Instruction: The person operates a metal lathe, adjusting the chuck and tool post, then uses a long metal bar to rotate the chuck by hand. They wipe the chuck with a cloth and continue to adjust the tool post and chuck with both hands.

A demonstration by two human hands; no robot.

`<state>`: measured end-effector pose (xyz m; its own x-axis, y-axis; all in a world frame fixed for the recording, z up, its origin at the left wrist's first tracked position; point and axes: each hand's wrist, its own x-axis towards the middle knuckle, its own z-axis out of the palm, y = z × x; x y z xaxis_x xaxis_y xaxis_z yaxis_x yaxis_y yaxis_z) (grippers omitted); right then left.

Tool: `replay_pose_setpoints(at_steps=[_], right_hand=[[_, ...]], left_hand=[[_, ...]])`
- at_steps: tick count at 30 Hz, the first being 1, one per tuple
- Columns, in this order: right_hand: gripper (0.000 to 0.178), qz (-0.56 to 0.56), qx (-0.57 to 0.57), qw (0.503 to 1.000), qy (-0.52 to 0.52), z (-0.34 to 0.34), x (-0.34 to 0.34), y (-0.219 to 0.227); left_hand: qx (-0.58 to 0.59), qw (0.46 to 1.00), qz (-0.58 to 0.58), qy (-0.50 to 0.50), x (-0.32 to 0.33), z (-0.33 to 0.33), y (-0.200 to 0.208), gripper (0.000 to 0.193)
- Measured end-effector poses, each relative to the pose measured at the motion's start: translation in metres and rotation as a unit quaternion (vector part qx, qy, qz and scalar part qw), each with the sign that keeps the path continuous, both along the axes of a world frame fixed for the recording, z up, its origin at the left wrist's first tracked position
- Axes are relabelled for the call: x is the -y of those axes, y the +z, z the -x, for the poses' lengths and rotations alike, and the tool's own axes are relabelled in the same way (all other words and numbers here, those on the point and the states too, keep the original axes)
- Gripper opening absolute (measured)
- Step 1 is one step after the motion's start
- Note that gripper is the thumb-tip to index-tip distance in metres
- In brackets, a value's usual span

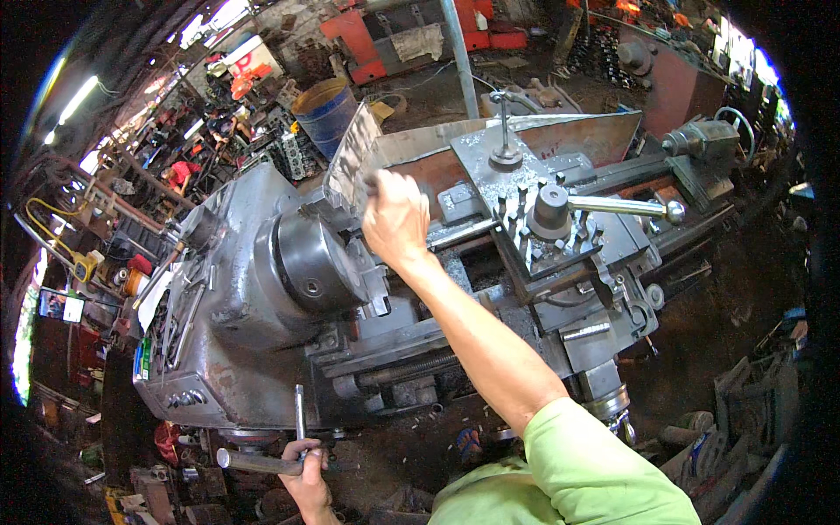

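Observation:
My right hand (398, 219) is closed in a fist beside the jaws of a lathe chuck (319, 262). What its fingers hold, if anything, is hidden; a dark blurred spot shows at the thumb side. Just behind it stands a thin, mottled metal sheet (357, 153). Low in the view, in front of the headstock (232, 315), my left hand (306, 481) grips a T-shaped steel chuck key (254, 461), with one rod pointing up. The tool post (551, 210), with its long handle, sits on the carriage right of my right hand, among metal chips.
Several hand tools (188, 324) lie on top of the headstock. The tailstock (704, 140) stands at the far right of the bed. Behind the lathe are a blue drum (324, 114), a grey post (459, 57) and red machinery. Scrap parts (700, 446) are heaped at lower right.

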<state>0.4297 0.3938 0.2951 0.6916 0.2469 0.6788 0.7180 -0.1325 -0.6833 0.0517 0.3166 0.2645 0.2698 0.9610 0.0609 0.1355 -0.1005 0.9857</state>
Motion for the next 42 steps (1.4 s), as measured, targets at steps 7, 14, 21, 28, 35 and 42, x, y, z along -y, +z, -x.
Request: replay_pose_setpoints(at_steps=[7, 14, 21, 28, 35, 42], right_hand=[[0.047, 0.333, -0.049, 0.909, 0.246, -0.002, -0.030, 0.081], [0.032, 0.247, 0.011, 0.950, 0.192, 0.022, -0.026, 0.051], [0.041, 0.126, 0.009, 0.956, 0.265, 0.063, 0.065, -0.002], [0.034, 0.063, -0.088, 0.947, 0.304, 0.059, 0.142, -0.038], [0.024, 0.003, -0.193, 0.948, 0.253, 0.051, 0.171, -0.051], [0.018, -0.116, -0.195, 0.943, 0.245, 0.050, 0.156, -0.047]], left_hand=[[0.005, 0.999, -0.030, 0.012, -0.004, -0.002, 0.021, 0.009], [-0.003, 0.997, -0.069, -0.014, -0.018, -0.036, 0.052, 0.009], [0.000, 0.990, -0.109, -0.085, -0.050, -0.104, 0.074, 0.009], [-0.069, 0.969, -0.201, -0.126, -0.075, -0.163, 0.083, 0.011], [-0.115, 0.954, -0.257, -0.099, -0.091, -0.202, 0.093, 0.012], [-0.179, 0.939, -0.283, -0.082, -0.107, -0.207, 0.081, 0.013]])
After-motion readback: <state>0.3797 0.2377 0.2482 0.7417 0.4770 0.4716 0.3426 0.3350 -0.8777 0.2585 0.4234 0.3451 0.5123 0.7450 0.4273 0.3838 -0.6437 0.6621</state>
